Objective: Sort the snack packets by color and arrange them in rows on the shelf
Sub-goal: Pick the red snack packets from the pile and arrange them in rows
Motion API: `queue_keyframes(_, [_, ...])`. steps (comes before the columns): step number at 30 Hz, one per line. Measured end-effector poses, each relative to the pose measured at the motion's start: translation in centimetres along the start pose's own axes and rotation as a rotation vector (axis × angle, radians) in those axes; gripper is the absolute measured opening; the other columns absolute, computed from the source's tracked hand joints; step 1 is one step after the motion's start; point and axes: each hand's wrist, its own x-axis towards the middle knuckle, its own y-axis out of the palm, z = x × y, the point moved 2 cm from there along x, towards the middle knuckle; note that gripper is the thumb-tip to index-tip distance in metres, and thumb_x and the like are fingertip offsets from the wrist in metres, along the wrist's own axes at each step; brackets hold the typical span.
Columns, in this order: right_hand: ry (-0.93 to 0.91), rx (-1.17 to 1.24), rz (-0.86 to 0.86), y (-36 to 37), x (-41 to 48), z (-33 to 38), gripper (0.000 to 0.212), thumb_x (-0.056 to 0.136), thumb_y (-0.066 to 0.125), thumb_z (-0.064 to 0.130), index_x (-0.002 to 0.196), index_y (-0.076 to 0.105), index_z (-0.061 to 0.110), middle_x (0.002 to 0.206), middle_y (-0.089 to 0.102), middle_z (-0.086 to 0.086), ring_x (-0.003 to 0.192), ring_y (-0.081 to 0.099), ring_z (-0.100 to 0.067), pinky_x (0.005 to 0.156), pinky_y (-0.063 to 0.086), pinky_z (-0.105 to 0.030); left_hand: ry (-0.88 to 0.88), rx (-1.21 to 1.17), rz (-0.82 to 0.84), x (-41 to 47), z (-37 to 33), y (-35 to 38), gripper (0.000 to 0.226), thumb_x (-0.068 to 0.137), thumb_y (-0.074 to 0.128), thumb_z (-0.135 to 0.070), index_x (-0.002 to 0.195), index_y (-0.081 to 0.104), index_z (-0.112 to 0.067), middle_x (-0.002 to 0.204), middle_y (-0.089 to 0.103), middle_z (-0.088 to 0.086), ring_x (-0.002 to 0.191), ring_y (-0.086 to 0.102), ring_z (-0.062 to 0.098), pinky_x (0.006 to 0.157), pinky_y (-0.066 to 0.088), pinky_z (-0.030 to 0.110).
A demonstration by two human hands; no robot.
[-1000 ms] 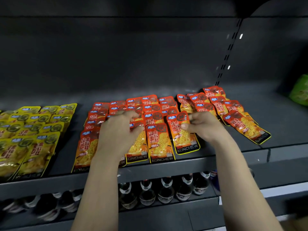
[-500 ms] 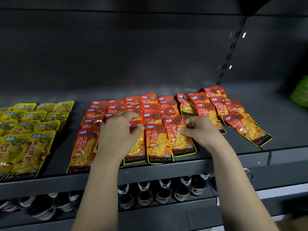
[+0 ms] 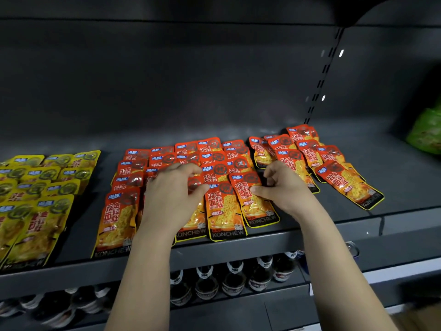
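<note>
Now the left hand (image 3: pixel 174 201) curls round a glossy red foil snack packet (image 3: pixel 193 223) at the dark grey metal shelf (image 3: pixel 238 252) front edge. The right hand (image 3: pixel 285 191) pinches the tilted red packet (image 3: pixel 255 206) beside it. Best to square both, edges parallel, overlapping evenly. Flat yellow foil packets (image 3: pixel 35 223) lie toward the left end.

Take the middle block of packets (image 3: pixel 191 158) as your mark: it lies in overlapping rows on the shelf (image 3: pixel 405 192), reaching the front edge. Left of it, apart, lies another block of packets (image 3: pixel 43 187). Right of it sits a loose cluster (image 3: pixel 310 151), one tilted packet (image 3: pixel 348 185) beyond. Your left hand (image 3: pixel 171 197) rests on the block's front; your right hand (image 3: pixel 284 187) pinches its front-right corner packet (image 3: pixel 253 204). Bottles (image 3: pixel 233 280) stand below it, and a bag (image 3: pixel 427 132) lies far right.
</note>
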Motion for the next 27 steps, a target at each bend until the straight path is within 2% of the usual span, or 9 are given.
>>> queue_keyframes(4, [-0.006,0.067,-0.022,-0.9,0.2,-0.2,0.026,0.081,0.076,0.031,0.094,0.057,0.019,0.087,0.055,0.006,0.083,0.053,-0.009,0.064,0.039,-0.023,0.034,0.015,0.005,0.7,-0.8,0.1,0.033,0.084,0.071,-0.035,0.114,0.066,-0.025,0.115,0.065,-0.007,0.104,0.062,0.014,0.093,0.049,0.045])
queue_keyframes(7, [-0.030,0.028,-0.071,-2.7,0.4,-0.7,0.020,0.083,0.075,0.032,0.090,0.061,0.019,0.084,0.057,0.008,0.078,0.053,-0.006,0.061,0.036,-0.024,0.069,0.023,0.013,1.5,-2.2,0.7,0.032,0.084,0.070,-0.036,0.114,0.065,-0.027,0.116,0.065,-0.007,0.105,0.062,0.015,0.092,0.050,0.043])
queue_keyframes(11, [-0.041,-0.044,-0.139,-5.5,0.7,-1.7,0.018,0.082,0.075,0.029,0.088,0.062,0.019,0.078,0.058,0.008,0.072,0.055,-0.009,0.056,0.036,-0.022,0.127,0.010,0.036,2.7,-5.0,2.2,0.029,0.083,0.071,-0.037,0.111,0.067,-0.027,0.113,0.065,-0.008,0.103,0.063,0.015,0.090,0.049,0.039])
queue_keyframes(16, [-0.014,-0.167,-0.189,-8.7,1.2,-3.6,0.018,0.081,0.076,0.033,0.089,0.063,0.023,0.089,0.063,0.001,0.079,0.057,-0.017,0.065,0.039,-0.027,0.153,0.034,0.103,4.9,-8.7,5.4,0.029,0.081,0.071,-0.038,0.108,0.067,-0.028,0.107,0.065,-0.004,0.100,0.063,0.019,0.086,0.051,0.039])
queue_keyframes(21, [-0.016,-0.166,-0.200,-11.2,1.5,-5.7,0.019,0.079,0.077,0.031,0.090,0.064,0.023,0.092,0.068,0.001,0.091,0.063,-0.020,0.077,0.050,-0.033,0.114,0.042,0.171,6.9,-11.9,8.8,0.051,0.081,0.070,-0.040,0.128,0.054,-0.028,0.115,0.066,0.000,0.107,0.062,0.024,0.090,0.050,0.042])
queue_keyframes(23, [-0.034,-0.169,-0.207,-11.9,1.8,-6.5,0.018,0.078,0.078,0.030,0.086,0.063,0.024,0.089,0.068,0.001,0.089,0.064,-0.020,0.072,0.048,-0.029,0.085,0.112,0.178,7.5,-13.0,10.0,0.050,0.083,0.068,-0.040,0.128,0.054,-0.025,0.118,0.065,0.001,0.111,0.060,0.025,0.091,0.049,0.041])
queue_keyframes(25, [-0.049,-0.181,-0.207,-12.6,1.9,-7.1,0.018,0.079,0.077,0.029,0.085,0.061,0.024,0.085,0.065,0.003,0.083,0.063,-0.018,0.063,0.043,-0.024,0.054,0.232,0.169,8.0,-14.0,11.0,0.044,0.086,0.065,-0.042,0.123,0.057,-0.021,0.119,0.065,0.002,0.112,0.059,0.026,0.085,0.049,0.036])
queue_keyframes(27, [-0.077,-0.207,-0.205,-13.0,2.0,-7.5,0.018,0.079,0.077,0.030,0.085,0.061,0.024,0.084,0.065,0.003,0.084,0.062,-0.017,0.068,0.043,-0.025,0.007,0.339,0.172,8.2,-14.9,11.8,0.039,0.088,0.061,-0.049,0.111,0.059,-0.018,0.113,0.064,0.004,0.106,0.060,0.027,0.073,0.043,0.033])
